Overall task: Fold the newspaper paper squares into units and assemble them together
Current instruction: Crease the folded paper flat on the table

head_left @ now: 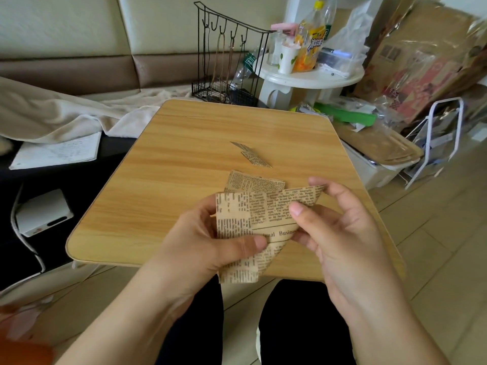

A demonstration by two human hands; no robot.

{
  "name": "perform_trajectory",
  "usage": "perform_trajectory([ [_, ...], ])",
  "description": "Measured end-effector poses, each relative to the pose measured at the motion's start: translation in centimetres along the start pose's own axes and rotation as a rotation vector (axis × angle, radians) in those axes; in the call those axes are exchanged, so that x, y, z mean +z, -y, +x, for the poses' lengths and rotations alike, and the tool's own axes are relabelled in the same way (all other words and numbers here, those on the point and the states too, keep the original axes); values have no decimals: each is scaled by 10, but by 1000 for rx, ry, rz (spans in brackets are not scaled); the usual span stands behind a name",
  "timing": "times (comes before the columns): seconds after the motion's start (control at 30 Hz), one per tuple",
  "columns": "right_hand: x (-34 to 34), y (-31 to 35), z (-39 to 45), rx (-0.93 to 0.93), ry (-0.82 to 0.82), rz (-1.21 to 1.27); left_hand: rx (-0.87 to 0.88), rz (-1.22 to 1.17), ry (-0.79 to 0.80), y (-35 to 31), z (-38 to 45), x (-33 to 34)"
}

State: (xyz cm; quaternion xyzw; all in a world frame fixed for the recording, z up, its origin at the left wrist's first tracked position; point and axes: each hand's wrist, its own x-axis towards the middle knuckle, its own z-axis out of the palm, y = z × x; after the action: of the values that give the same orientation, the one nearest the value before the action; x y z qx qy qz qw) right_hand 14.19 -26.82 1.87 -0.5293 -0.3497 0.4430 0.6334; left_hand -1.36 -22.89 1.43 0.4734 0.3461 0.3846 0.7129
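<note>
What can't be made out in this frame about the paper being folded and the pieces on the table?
- Held newspaper square, head view: the left hand and right hand cover its side edges, hiding the folds there.
- Paper behind it: its lower part is hidden by the held square, so the sheet count is unclear.
- Folded unit on the table: too small to read its folds.
- Right hand's fingers: tips behind the paper corner.

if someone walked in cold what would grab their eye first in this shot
First the newspaper-print paper, half folded and held above the near edge of the wooden table, pinched by the left hand and the right hand. Behind it on the table lie a finished folded unit and a flat piece of the same paper. At the back, an orange drink bottle stands on a cluttered white side table.
</note>
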Motion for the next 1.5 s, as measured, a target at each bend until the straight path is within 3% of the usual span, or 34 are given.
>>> perform_trajectory([
  [0.2,2,0,-2,-50,11,-54,116,34,-47,-12,7,-14],
  [0.43,6,0,-8,-72,51,-114,283,244,-47,-17,10,-8],
  [0.73,5,2,-6,-58,57,-37,328,354,-101,-10,6,-12],
  [0.9,4,3,-6,-8,86,34,339,333,-109,-12,6,-11],
  [1.07,2,5,0,27,79,-59,326,321,-93,-13,7,-10],
  [1.5,1,3,11,20,70,-64,158,142,-52,-18,11,-14],
])
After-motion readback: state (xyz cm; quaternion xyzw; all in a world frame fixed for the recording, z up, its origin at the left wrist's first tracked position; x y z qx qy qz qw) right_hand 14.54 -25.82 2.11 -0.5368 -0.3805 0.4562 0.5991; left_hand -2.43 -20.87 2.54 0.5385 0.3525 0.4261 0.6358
